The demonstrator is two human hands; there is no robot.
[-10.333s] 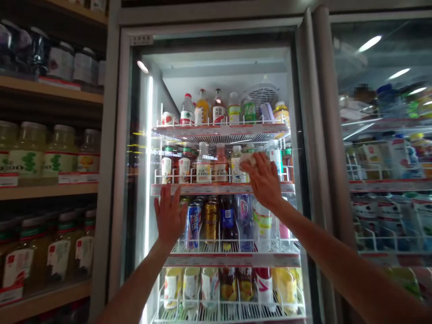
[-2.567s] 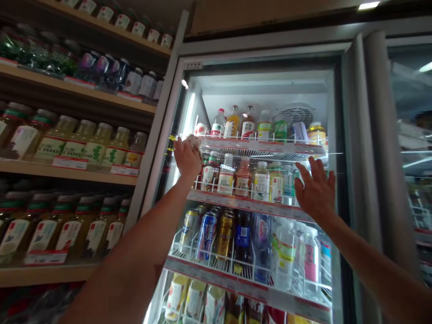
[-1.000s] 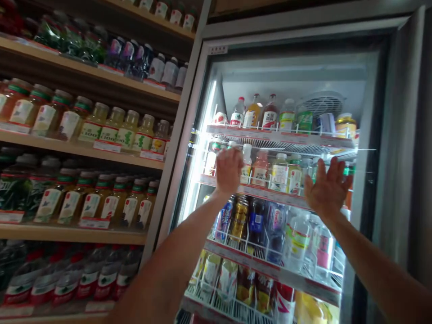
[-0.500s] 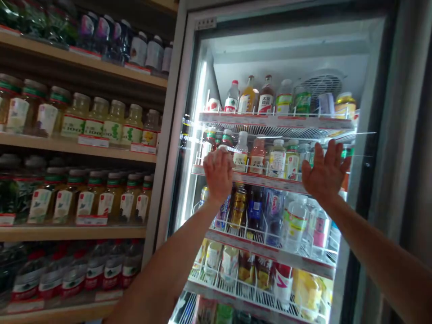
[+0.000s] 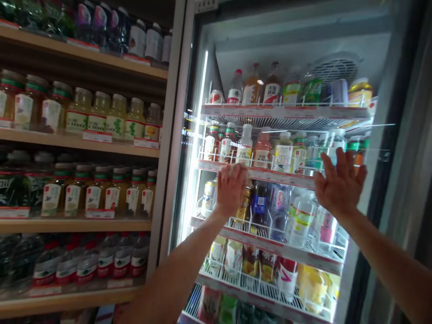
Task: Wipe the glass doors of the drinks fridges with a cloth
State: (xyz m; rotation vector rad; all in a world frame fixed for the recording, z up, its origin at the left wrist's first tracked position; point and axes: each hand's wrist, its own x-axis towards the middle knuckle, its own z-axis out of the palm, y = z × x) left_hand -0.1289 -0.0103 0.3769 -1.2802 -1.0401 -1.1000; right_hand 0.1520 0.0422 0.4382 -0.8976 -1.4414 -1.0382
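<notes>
- Left hand: flat against the glass, fingers together. A pale patch shows at the fingertips, too blurred to tell whether it is gripped cloth.
- Right hand: open, fingers spread, not gripping anything, at the glass well right of the left hand.
- Wooden shelves, left of the cooler: pale juice bottles with green-printed labels, seemingly reading "C100", above red-capped water bottles. Red-edged price tags run along the shelf fronts.
- Glass door: closed, both hands on it.
- Behind it: a gold can partly hidden by the left hand, a blue-labelled bottle, and, on the top rack, a bottle with a red label bearing Chinese characters.
- Fan grille: at the cooler's upper back.
</notes>
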